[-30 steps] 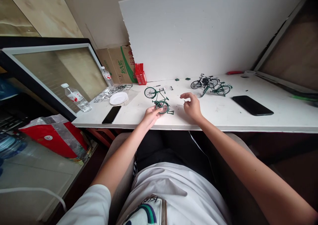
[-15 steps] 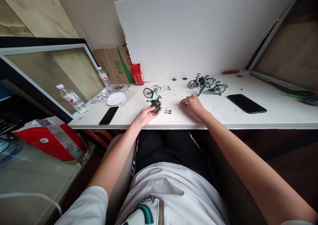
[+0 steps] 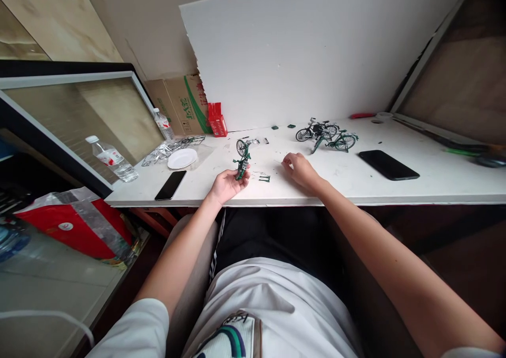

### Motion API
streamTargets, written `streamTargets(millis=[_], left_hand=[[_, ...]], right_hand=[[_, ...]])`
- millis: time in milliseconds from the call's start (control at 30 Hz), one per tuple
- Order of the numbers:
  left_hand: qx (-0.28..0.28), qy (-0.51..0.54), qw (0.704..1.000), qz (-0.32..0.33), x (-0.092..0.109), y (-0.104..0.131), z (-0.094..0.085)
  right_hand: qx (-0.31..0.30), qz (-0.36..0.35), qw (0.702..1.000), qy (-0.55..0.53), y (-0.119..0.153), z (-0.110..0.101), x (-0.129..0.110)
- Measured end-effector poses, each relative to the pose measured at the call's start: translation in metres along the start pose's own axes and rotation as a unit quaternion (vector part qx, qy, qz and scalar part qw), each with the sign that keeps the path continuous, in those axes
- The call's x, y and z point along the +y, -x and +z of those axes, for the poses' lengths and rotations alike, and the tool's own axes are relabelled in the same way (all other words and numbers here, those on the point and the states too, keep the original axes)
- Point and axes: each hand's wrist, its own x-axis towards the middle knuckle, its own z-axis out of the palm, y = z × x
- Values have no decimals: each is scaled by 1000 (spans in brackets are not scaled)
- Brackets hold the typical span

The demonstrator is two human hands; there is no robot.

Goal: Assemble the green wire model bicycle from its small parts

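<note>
My left hand [image 3: 230, 185] grips a green model bicycle [image 3: 243, 160] by its lower wheel, near the table's front edge. The bicycle is turned nearly edge-on, its other wheel pointing toward the back. To the right, my right hand [image 3: 300, 169] rests low over the table with thumb and fingertips pinched together. A thin sliver seems to stick out from them, too small to name. Small green loose parts [image 3: 264, 179] lie between the two hands. Beyond my right hand stand a green model bicycle [image 3: 340, 141] and a black model bicycle [image 3: 312, 131], close together.
A black phone [image 3: 388, 165] lies at right, another phone [image 3: 171, 185] at left. Near the left end are a white plate [image 3: 182, 158], plastic part frames [image 3: 168, 148], and water bottles [image 3: 113, 158]. A red box [image 3: 217, 121] stands before a carton [image 3: 185, 105]. A white board [image 3: 316, 52] backs the table.
My left hand has turned the bicycle from a side view to nearly edge-on. My right hand has drawn slightly toward the front edge, fingertips still together.
</note>
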Motion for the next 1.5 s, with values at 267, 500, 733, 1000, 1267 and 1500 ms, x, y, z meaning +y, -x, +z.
streamTargets(millis=[267, 500, 733, 1000, 1267, 1500], left_hand=[[8, -56, 998, 29, -3, -3, 0], [7, -227, 966, 125, -18, -17, -6], [2, -275, 951, 140, -21, -17, -3], [-11, -299, 945, 131, -21, -15, -3], [-14, -296, 946, 130, -22, -15, -2], [-13, -301, 944, 133, -23, -15, -2]], right_hand=[[70, 108, 952, -278, -1, -1, -8], [69, 86, 913, -393, -4, -2, -18], [71, -19, 940, -334, 2, 2, -48], [75, -179, 955, -224, 9, 12, -64], [65, -177, 959, -214, 9, 17, -57], [72, -190, 956, -212, 9, 19, -57]])
